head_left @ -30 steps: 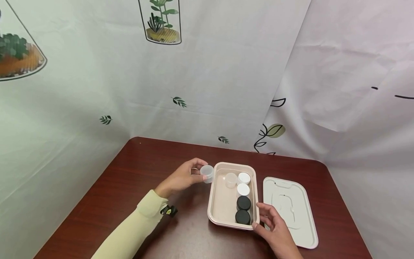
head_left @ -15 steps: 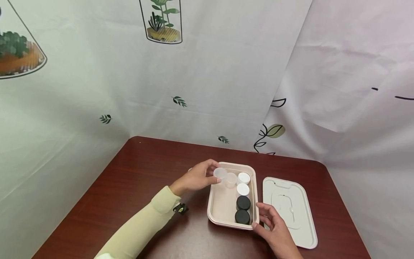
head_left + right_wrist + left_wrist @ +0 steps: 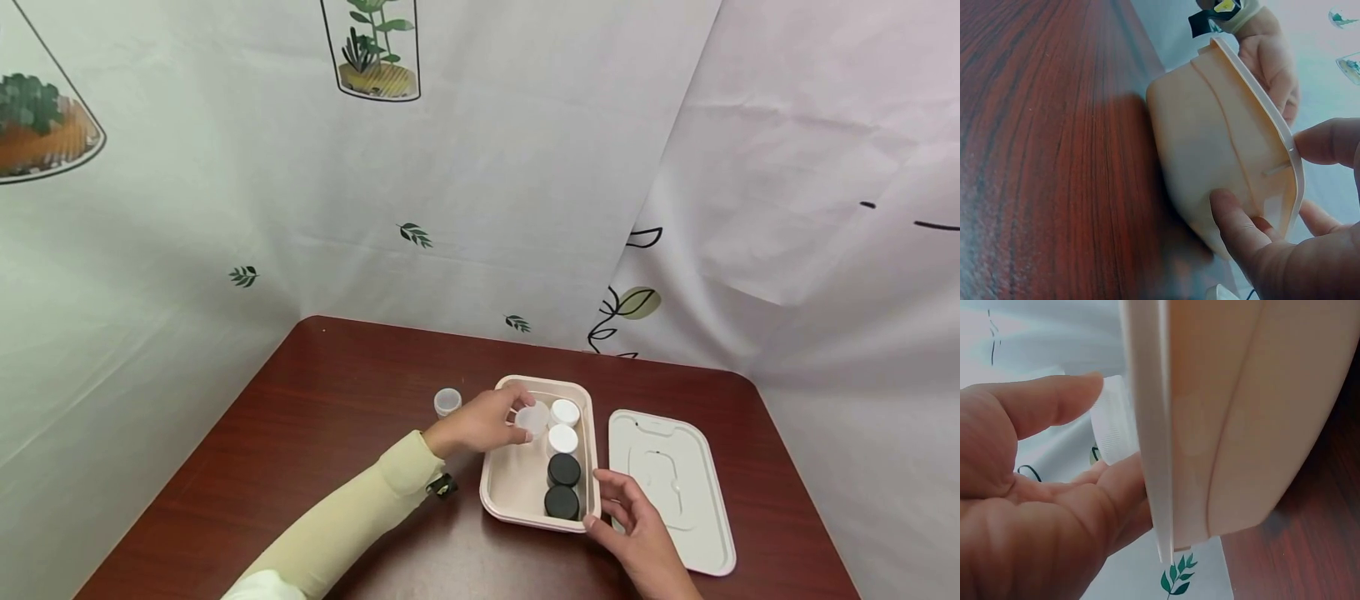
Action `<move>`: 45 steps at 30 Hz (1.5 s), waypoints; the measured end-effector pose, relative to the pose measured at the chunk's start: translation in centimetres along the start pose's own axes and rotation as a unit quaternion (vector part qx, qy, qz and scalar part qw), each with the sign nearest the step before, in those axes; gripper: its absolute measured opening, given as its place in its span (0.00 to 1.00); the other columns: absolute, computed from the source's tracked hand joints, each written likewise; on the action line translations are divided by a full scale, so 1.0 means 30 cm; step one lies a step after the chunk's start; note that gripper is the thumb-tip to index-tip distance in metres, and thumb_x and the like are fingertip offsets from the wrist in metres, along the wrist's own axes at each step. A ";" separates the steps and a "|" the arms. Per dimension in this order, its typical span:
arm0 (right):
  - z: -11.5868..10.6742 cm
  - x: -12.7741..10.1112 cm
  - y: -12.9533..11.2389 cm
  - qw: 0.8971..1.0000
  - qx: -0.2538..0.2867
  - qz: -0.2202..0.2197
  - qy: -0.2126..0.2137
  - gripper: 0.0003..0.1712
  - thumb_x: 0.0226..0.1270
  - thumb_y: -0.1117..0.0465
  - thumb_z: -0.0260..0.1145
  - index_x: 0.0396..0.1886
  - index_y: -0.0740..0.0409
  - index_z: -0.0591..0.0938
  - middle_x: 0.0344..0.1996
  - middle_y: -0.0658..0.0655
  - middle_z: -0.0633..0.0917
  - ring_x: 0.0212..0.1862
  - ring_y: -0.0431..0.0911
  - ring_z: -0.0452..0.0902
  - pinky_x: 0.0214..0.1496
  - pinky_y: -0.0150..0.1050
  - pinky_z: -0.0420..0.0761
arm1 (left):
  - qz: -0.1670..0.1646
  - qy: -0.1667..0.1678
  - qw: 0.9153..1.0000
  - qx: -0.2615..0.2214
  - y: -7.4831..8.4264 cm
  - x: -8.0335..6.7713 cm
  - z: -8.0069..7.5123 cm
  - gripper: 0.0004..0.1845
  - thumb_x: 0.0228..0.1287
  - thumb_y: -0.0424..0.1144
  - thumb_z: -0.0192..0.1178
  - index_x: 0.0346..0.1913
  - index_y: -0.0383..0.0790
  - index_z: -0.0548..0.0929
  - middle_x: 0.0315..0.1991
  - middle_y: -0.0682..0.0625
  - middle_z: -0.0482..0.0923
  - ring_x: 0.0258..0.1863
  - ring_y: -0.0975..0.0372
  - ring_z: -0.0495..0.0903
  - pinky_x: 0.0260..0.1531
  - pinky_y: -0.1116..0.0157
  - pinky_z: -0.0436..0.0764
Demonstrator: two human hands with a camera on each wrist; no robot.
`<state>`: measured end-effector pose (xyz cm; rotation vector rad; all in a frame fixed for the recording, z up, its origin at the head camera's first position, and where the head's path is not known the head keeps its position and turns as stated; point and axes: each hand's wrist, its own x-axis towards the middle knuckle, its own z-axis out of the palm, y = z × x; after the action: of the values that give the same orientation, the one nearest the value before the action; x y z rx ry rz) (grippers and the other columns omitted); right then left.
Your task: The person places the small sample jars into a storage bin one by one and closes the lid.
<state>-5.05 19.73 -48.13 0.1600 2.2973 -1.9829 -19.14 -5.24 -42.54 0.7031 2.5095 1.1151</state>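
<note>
A small translucent lidded pot (image 3: 447, 402) is sitting alone on the glossy red-brown wooden desk (image 3: 315, 433), at about 9 o'clock from the tray. The left hand (image 3: 480, 425), in a pale yellow sleeve, is pinching a round frosted plastic jar (image 3: 534, 418) over the far end of the beige rounded-rectangle tray (image 3: 517, 483), fingers (image 3: 1054, 403) curling narrowly around it. At its 3 o'clock, two white-capped and two black-capped jars are lining the tray's right wall. The right hand (image 3: 637, 537) is gripping the tray's near right corner, fingers bent against the rim. The smooth matching lid (image 3: 675, 487) is lying flat at 3 o'clock.
</note>
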 end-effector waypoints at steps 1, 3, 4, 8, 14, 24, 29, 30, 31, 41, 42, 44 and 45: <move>0.000 0.000 0.000 1.000 0.000 0.001 0.000 0.36 0.63 0.69 0.76 0.70 0.55 0.75 0.64 0.63 0.80 0.56 0.41 0.83 0.48 0.34 0.86 | 0.000 -0.002 1.000 0.008 0.004 0.000 0.003 0.23 0.67 0.37 0.72 0.62 0.38 0.79 0.59 0.42 0.83 0.57 0.52 0.84 0.58 0.56 0.83; 0.000 0.001 0.000 1.000 0.001 0.002 0.000 0.36 0.63 0.69 0.76 0.70 0.55 0.75 0.64 0.63 0.80 0.56 0.41 0.83 0.48 0.34 0.86 | -0.002 -0.005 1.000 0.028 0.010 0.003 0.009 0.23 0.67 0.37 0.73 0.61 0.39 0.79 0.57 0.43 0.83 0.53 0.54 0.84 0.56 0.59 0.83; 0.000 0.000 0.001 1.000 0.002 0.002 0.000 0.36 0.63 0.69 0.76 0.70 0.55 0.75 0.64 0.63 0.80 0.56 0.41 0.83 0.48 0.34 0.86 | -0.001 -0.007 0.999 0.037 0.012 0.006 0.012 0.23 0.66 0.37 0.73 0.60 0.38 0.79 0.56 0.43 0.83 0.50 0.55 0.84 0.54 0.60 0.83; 0.000 -0.002 0.005 1.000 0.004 -0.008 -0.002 0.36 0.63 0.70 0.76 0.70 0.56 0.75 0.64 0.64 0.80 0.55 0.40 0.83 0.48 0.33 0.86 | 0.004 -0.016 0.997 0.075 0.015 0.018 0.028 0.23 0.64 0.36 0.74 0.59 0.37 0.80 0.53 0.44 0.82 0.44 0.60 0.79 0.52 0.63 0.80; 0.001 -0.006 0.004 1.000 0.001 -0.017 -0.002 0.36 0.62 0.69 0.77 0.69 0.57 0.75 0.63 0.64 0.80 0.54 0.38 0.84 0.49 0.33 0.86 | 0.016 -0.023 0.993 0.119 0.030 0.032 0.046 0.23 0.60 0.33 0.74 0.56 0.34 0.80 0.51 0.43 0.84 0.49 0.59 0.79 0.57 0.63 0.79; -0.001 -0.007 0.004 1.000 0.004 -0.021 -0.003 0.36 0.63 0.70 0.76 0.70 0.57 0.75 0.63 0.64 0.81 0.54 0.39 0.84 0.48 0.33 0.85 | -0.036 -0.034 0.977 0.205 0.075 0.038 0.090 0.18 0.62 0.33 0.73 0.52 0.36 0.79 0.43 0.46 0.81 0.41 0.63 0.74 0.43 0.69 0.79; -0.001 -0.006 0.008 1.000 0.002 -0.022 -0.002 0.36 0.63 0.70 0.76 0.70 0.57 0.75 0.63 0.64 0.81 0.54 0.39 0.84 0.48 0.32 0.85 | -0.043 -0.041 0.970 0.235 0.085 0.043 0.113 0.12 0.62 0.30 0.68 0.46 0.36 0.78 0.36 0.48 0.76 0.38 0.61 0.70 0.37 0.67 0.76; -0.001 -0.007 0.008 1.000 0.002 -0.025 -0.003 0.36 0.63 0.70 0.76 0.70 0.58 0.75 0.63 0.65 0.81 0.54 0.39 0.84 0.49 0.32 0.85 | -0.045 -0.042 0.969 0.240 0.086 0.044 0.117 0.12 0.61 0.29 0.67 0.45 0.36 0.78 0.36 0.48 0.75 0.37 0.61 0.70 0.36 0.66 0.75; -0.001 -0.007 0.008 1.000 0.002 -0.025 -0.003 0.36 0.63 0.70 0.77 0.70 0.58 0.75 0.62 0.65 0.81 0.54 0.39 0.84 0.49 0.32 0.85 | -0.048 -0.043 0.968 0.242 0.087 0.046 0.121 0.12 0.61 0.28 0.67 0.46 0.36 0.78 0.36 0.47 0.75 0.37 0.60 0.70 0.36 0.66 0.75; 0.001 -0.006 0.010 1.000 0.001 -0.031 -0.002 0.36 0.63 0.70 0.77 0.70 0.58 0.75 0.62 0.65 0.81 0.54 0.39 0.84 0.48 0.32 0.85 | -0.055 -0.036 0.968 0.244 0.082 0.047 0.129 0.14 0.62 0.31 0.68 0.48 0.37 0.78 0.39 0.47 0.76 0.39 0.61 0.72 0.41 0.65 0.78; 0.001 -0.005 0.011 1.000 0.002 -0.031 -0.002 0.36 0.62 0.70 0.77 0.69 0.58 0.75 0.62 0.65 0.81 0.54 0.39 0.84 0.48 0.32 0.85 | -0.051 -0.031 0.969 0.239 0.081 0.046 0.128 0.14 0.62 0.31 0.69 0.48 0.37 0.78 0.39 0.47 0.77 0.40 0.61 0.72 0.41 0.66 0.78; 0.002 -0.005 0.013 1.000 0.004 -0.031 -0.001 0.36 0.62 0.71 0.76 0.69 0.58 0.75 0.62 0.65 0.81 0.53 0.38 0.84 0.48 0.32 0.85 | -0.045 -0.021 0.972 0.228 0.078 0.042 0.124 0.15 0.61 0.32 0.70 0.49 0.38 0.80 0.41 0.47 0.78 0.40 0.62 0.72 0.41 0.68 0.78; 0.002 -0.005 0.014 1.000 0.004 -0.030 -0.002 0.36 0.62 0.71 0.76 0.70 0.58 0.75 0.62 0.65 0.81 0.53 0.39 0.84 0.48 0.32 0.85 | -0.041 -0.016 0.974 0.222 0.077 0.040 0.122 0.16 0.61 0.32 0.71 0.50 0.38 0.80 0.42 0.47 0.79 0.41 0.62 0.73 0.42 0.68 0.78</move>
<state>-4.83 19.72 -48.53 0.0886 2.3194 -2.0198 -17.74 -1.03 -43.26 0.7092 2.7583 0.5083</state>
